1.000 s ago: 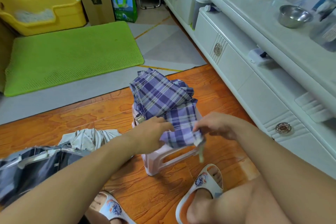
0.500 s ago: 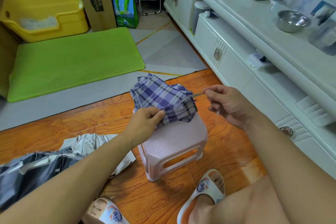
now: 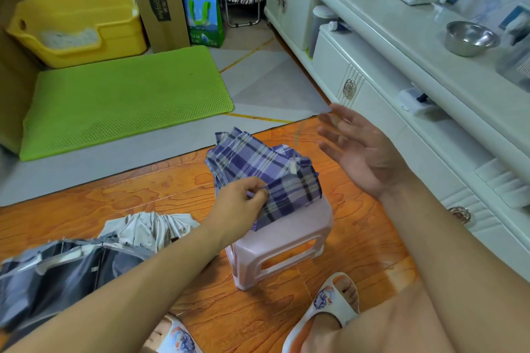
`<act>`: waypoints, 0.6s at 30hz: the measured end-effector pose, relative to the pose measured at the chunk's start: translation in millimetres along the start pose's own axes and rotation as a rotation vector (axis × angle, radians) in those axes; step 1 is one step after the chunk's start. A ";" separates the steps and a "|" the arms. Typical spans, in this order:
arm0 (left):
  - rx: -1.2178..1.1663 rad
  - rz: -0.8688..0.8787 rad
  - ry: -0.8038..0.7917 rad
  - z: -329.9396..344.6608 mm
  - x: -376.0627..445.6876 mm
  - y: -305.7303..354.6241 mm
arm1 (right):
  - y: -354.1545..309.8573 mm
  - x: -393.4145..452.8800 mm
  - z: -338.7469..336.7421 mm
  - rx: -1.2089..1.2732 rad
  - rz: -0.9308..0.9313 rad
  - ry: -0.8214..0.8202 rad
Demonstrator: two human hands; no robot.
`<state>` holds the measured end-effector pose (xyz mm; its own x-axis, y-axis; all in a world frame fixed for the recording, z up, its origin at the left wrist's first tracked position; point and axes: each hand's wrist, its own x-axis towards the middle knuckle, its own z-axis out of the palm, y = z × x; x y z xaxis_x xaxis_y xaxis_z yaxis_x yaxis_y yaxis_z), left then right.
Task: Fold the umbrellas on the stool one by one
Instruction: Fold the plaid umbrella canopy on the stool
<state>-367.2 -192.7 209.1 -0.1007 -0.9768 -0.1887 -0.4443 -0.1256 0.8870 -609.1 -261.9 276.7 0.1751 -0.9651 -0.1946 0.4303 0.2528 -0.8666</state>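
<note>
Head view: left hand (image 3: 243, 200) pinches the soft purple plaid fabric umbrella (image 3: 266, 172), bunched in folds on the smooth, boxy pale pink plastic stool (image 3: 286, 249). Right hand (image 3: 358, 152) hovers beside it, palm up, fingers spread, blurred. Crumpled grey-and-black umbrella (image 3: 86, 261) lies on the glossy orange wood floor (image 3: 143, 195).

Bare wooden floor (image 3: 355, 241) lies open between the stool (image 3: 289, 241) and the white cabinet (image 3: 430, 157) on the right. A grey umbrella (image 3: 71, 269) crowds the floor to the stool's left; plaid fabric (image 3: 266, 169) covers the stool's far half.
</note>
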 end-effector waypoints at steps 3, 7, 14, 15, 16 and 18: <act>-0.165 -0.124 0.174 -11.3 9.0 8.0 | 6.0 7.0 1.8 -0.053 0.033 0.038; -0.290 -0.286 0.352 -42.6 47.7 -4.2 | 26.2 17.9 0.3 -0.566 0.142 0.065; -0.276 -0.656 0.275 -58.7 65.3 -34.4 | 69.2 45.0 12.0 -1.223 0.239 0.053; -0.330 -0.689 0.250 -56.9 62.7 -31.4 | 73.3 49.4 14.5 -1.260 0.232 0.037; -0.383 -0.723 0.231 -54.5 59.3 -28.3 | 77.3 54.1 17.6 -1.315 0.205 0.018; -0.415 -0.764 0.202 -47.9 49.9 -24.4 | 84.8 65.4 24.1 -1.435 0.134 -0.002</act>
<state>-318.7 -246.7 198.2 0.2668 -0.6076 -0.7481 0.0361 -0.7694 0.6378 -539.8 -301.9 201.5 0.1438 -0.9398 -0.3101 -0.8348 0.0532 -0.5480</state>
